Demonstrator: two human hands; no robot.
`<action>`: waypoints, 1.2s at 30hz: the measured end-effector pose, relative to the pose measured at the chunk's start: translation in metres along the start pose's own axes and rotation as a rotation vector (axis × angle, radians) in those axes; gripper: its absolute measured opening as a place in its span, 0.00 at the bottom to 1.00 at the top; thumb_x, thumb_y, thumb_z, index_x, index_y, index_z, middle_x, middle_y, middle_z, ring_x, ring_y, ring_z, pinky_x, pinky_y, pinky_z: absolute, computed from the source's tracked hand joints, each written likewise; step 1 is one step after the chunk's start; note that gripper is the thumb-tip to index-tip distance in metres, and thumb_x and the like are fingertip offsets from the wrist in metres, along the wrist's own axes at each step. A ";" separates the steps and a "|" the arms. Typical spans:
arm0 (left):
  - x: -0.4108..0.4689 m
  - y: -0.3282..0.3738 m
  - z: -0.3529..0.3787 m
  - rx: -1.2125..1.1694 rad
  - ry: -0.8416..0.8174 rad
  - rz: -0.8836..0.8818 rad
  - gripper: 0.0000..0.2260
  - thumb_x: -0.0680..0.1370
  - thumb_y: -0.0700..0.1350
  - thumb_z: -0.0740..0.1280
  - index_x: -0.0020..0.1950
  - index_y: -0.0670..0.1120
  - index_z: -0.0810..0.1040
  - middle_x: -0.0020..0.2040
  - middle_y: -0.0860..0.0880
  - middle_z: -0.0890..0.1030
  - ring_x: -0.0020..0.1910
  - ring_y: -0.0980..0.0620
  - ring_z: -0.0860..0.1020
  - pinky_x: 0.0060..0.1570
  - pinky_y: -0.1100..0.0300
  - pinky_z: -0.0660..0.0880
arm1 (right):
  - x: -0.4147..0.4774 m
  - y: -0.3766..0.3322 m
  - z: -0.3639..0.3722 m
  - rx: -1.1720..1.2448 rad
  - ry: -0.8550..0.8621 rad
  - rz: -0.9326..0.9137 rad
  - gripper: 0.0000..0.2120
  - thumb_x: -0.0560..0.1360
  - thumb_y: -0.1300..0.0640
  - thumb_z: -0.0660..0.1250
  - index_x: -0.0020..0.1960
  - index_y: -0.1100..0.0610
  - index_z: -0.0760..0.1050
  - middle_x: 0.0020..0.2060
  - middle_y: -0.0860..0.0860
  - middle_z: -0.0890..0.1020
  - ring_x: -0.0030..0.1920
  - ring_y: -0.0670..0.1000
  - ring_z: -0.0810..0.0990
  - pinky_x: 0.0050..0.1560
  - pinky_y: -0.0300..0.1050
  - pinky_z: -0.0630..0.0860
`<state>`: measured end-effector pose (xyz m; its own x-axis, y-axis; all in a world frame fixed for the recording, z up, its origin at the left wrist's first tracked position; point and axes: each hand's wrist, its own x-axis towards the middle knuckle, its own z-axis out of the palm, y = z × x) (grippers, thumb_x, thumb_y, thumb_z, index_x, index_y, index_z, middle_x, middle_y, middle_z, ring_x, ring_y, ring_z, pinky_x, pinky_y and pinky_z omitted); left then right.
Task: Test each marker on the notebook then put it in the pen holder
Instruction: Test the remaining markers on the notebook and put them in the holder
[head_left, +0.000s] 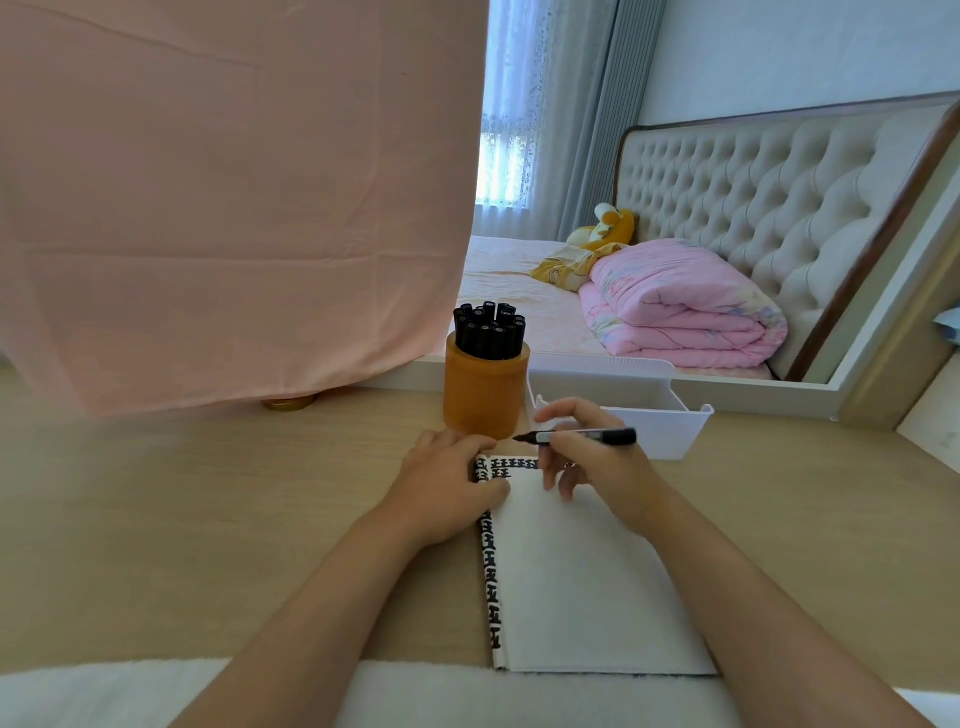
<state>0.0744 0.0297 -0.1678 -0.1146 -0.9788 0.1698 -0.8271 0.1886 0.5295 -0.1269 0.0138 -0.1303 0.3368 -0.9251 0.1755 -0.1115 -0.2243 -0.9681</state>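
A white notebook (582, 582) lies open on a pale wooden desk (208, 519), close to the person. Rows of black test marks run down the page's left edge and across its top.

Two bare forearms reach forward from the bottom of the view. The left hand (447, 486) rests on the notebook's top left corner, fingers relaxed and grasping nothing. The right hand (592, 467) pinches a black marker (597, 437) between thumb and fingers. The marker is uncapped and lies nearly level in the air above the top edge of the page, its tip pointing left toward the holder.

Just beyond the left hand stands a round orange-brown holder (485, 395), packed with upright black markers (491, 330). A white plastic bin (660, 415) sits just to its right, behind the right hand.

A large pink cloth (234, 208) hangs over the far left of the desk. Beyond the desk is a bed with a folded pink quilt (680, 306), a yellow and white soft toy (608, 226) and a tufted cream headboard (753, 192). Grey and white curtains (571, 130) cover a bright window at the back.
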 end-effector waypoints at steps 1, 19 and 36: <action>0.000 0.001 0.000 0.003 0.003 -0.002 0.25 0.75 0.60 0.64 0.72 0.60 0.68 0.69 0.55 0.70 0.68 0.53 0.61 0.64 0.55 0.61 | -0.001 0.004 0.003 -0.066 0.010 0.004 0.07 0.77 0.68 0.64 0.51 0.60 0.78 0.33 0.60 0.80 0.30 0.55 0.76 0.27 0.43 0.70; 0.002 0.000 0.002 0.022 -0.002 -0.029 0.25 0.72 0.61 0.66 0.69 0.60 0.72 0.64 0.56 0.71 0.66 0.54 0.62 0.66 0.54 0.63 | 0.009 0.024 0.011 -0.357 0.115 0.011 0.10 0.70 0.58 0.72 0.34 0.53 0.73 0.28 0.46 0.78 0.30 0.46 0.72 0.34 0.43 0.68; 0.002 0.001 0.001 0.029 -0.011 -0.033 0.24 0.72 0.61 0.66 0.68 0.61 0.72 0.65 0.56 0.70 0.65 0.54 0.62 0.65 0.55 0.63 | 0.008 0.021 0.010 -0.429 0.074 -0.030 0.14 0.70 0.60 0.72 0.30 0.51 0.72 0.29 0.46 0.77 0.30 0.43 0.72 0.32 0.39 0.68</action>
<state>0.0727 0.0279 -0.1681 -0.0931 -0.9853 0.1432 -0.8460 0.1541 0.5104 -0.1169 0.0052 -0.1513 0.2800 -0.9322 0.2293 -0.4867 -0.3437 -0.8031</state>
